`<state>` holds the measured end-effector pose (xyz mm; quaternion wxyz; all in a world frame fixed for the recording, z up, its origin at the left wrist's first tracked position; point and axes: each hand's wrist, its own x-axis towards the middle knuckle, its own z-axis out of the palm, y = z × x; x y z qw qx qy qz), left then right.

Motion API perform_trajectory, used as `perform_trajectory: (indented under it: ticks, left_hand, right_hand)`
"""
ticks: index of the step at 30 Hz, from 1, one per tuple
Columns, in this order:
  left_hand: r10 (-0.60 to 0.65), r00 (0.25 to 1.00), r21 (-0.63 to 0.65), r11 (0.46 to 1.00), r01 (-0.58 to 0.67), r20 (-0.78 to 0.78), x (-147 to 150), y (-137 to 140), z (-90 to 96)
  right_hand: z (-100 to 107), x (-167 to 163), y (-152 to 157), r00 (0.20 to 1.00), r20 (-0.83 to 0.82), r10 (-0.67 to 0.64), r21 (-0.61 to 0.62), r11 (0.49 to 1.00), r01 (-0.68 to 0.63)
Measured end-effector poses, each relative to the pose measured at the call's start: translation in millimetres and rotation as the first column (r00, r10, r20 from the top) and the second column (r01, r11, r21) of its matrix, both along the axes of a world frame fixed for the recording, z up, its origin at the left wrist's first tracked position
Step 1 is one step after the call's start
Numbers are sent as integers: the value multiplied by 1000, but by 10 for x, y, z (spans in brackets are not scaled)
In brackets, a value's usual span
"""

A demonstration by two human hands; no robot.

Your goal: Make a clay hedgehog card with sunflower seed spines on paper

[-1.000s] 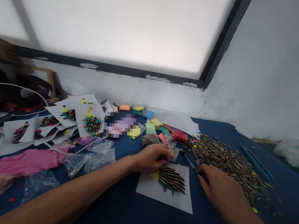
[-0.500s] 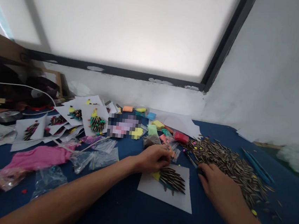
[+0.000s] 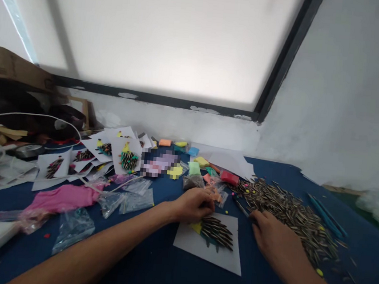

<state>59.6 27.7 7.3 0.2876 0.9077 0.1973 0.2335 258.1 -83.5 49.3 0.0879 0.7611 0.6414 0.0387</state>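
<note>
My left hand [image 3: 194,206] is closed over the top left of a white paper sheet [image 3: 208,256]. Its fingers curl down in a pinch and hide whatever is between them. Just below it on the sheet is a bird-like figure [image 3: 217,232] with a yellow clay head, a teal body and striped sunflower seeds fanned out as feathers. To the right of the sheet, my right hand [image 3: 274,237] has its fingertips closed at the near end of a slim dark tool [image 3: 239,206]. The pile of sunflower seeds [image 3: 290,209] lies beyond and beside this hand.
Clay packets, among them a red one [image 3: 229,178] and a green one [image 3: 194,168], lie behind my left hand. Finished seed pictures [image 3: 126,156] overlap at the back left. Plastic bags [image 3: 74,228] and pink clay [image 3: 65,197] cover the left. Teal tweezers [image 3: 327,216] lie far right.
The view has shifted slightly, so the things on the table appear a little lower and the left side more to the right. Both hands stay in nearly the same places.
</note>
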Motion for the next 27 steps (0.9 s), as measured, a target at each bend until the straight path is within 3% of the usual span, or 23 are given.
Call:
perform_trajectory:
  ticks: [6,9,12,15,18,22,27]
  left_hand:
    - [45,998,-78,996,-49,-49,-57,-68,-40]
    - [71,997,-96,993,-67,36,-102,-123,-60]
    - [167,977,87,980,-180,133,-138,-164,-53]
    - [310,945,302,895,-328,109,-175,-153,-45]
    - [449,893,396,814,-426,36,-214,-81,-88]
    - [404,915,384,847,-366,-19,-246,28,-171]
    - [352,936,380,866,-325,-2,-233,53,-171]
  right_hand:
    - [-24,-7,7,1000,14,-11,24,1000,11]
    - [-43,-6,12,1000,16,1,45,999,-2]
    - [-51,1,12,1000,16,22,48,999,-22]
    - [-41,3,9,999,15,30,59,998,-31]
    - [-21,-4,6,1000,14,24,90,996,-26]
    - [-23,7,10,997,-51,64,124,991,-58]
    - [-56,-15,46,940,-249,232,221,959,-178]
